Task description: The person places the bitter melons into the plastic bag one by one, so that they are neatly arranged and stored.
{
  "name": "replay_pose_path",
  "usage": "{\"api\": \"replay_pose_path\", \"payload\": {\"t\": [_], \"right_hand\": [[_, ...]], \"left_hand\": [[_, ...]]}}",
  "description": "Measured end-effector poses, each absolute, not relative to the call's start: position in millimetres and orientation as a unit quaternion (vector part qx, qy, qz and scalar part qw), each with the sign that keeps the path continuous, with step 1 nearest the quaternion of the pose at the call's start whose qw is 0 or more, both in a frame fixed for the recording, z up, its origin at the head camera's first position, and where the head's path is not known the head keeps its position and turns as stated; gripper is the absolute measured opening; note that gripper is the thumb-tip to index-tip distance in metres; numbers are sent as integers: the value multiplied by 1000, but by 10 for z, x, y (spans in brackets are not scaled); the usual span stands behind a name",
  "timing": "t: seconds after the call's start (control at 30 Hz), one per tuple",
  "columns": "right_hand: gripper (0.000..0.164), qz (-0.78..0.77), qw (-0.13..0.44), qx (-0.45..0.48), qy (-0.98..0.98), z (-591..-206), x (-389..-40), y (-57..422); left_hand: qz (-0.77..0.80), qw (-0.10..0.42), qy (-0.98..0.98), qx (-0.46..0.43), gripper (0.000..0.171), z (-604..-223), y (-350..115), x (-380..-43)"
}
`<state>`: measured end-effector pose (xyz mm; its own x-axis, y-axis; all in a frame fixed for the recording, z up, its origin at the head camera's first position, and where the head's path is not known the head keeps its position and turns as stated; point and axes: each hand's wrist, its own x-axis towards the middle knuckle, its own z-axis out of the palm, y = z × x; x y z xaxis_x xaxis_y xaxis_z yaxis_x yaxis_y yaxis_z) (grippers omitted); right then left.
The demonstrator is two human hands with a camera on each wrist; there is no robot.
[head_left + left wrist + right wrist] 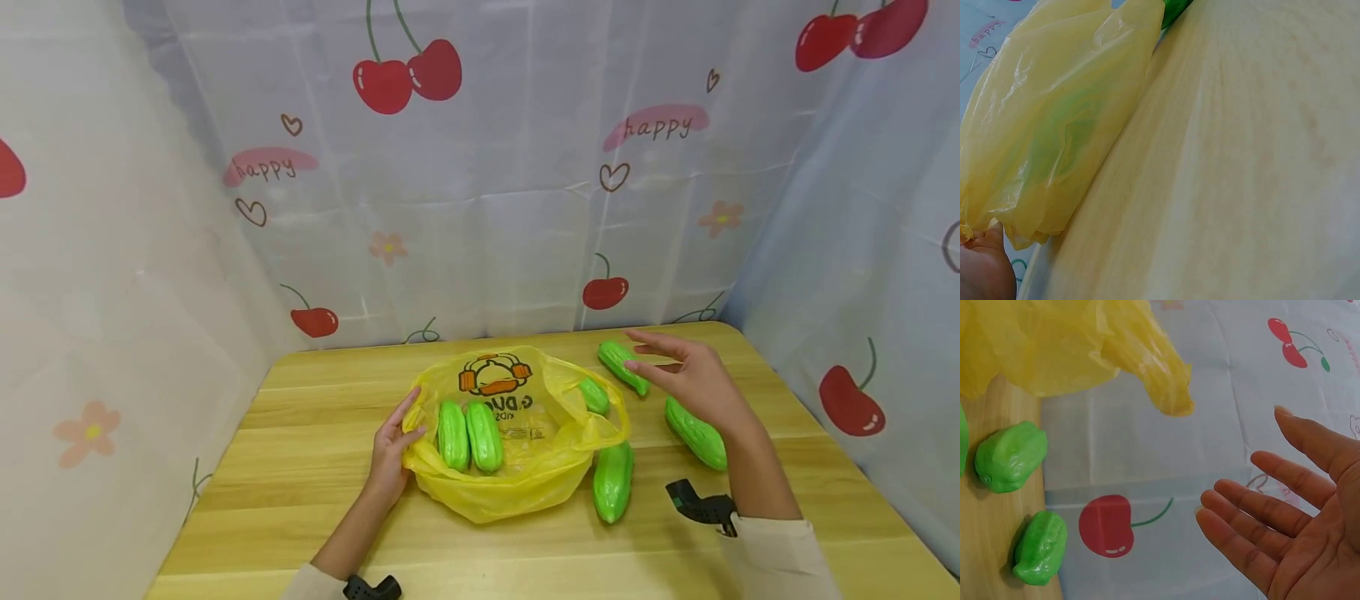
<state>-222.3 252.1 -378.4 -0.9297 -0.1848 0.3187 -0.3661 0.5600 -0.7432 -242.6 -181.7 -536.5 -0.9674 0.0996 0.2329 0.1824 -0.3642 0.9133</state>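
Note:
A yellow plastic bag [495,500] with a duck print lies with its mouth wide open on the table. My left hand [390,454] pinches its left rim between thumb and fingers; the left wrist view shows the thumb [988,265] at the film. Inside the bag, two green cucumber-like vegetables [453,435] lie side by side. Another green piece [594,396] shows by the right handle loop; whether it is inside, I cannot tell. My right hand [697,379] hovers right of the bag, its fingers [1260,509] spread and holding nothing.
Right of the bag, loose green vegetables lie on the wooden table [315,442]: one [613,483] in front, one [619,365] at the back, one [697,437] below my right forearm. White cherry-printed curtains [480,275] enclose the back and sides.

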Motion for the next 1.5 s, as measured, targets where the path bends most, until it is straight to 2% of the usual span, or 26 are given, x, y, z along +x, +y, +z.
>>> {"api": "replay_pose_path", "payload": {"t": [0.43, 0.87, 1.5], "right_hand": [[53, 420, 105, 136, -891, -3919, -2339, 2784], [56, 419, 69, 140, -895, -3988, -2356, 2990], [57, 406, 49, 138, -902, -3991, -2338, 3125]], "left_hand": [[-817, 21, -562, -124, 61, -5352, -1809, -2415], [-818, 20, -561, -125, 61, -5365, -1815, -2423], [-819, 16, -559, -127, 62, -5361, -1816, -2418]]}}
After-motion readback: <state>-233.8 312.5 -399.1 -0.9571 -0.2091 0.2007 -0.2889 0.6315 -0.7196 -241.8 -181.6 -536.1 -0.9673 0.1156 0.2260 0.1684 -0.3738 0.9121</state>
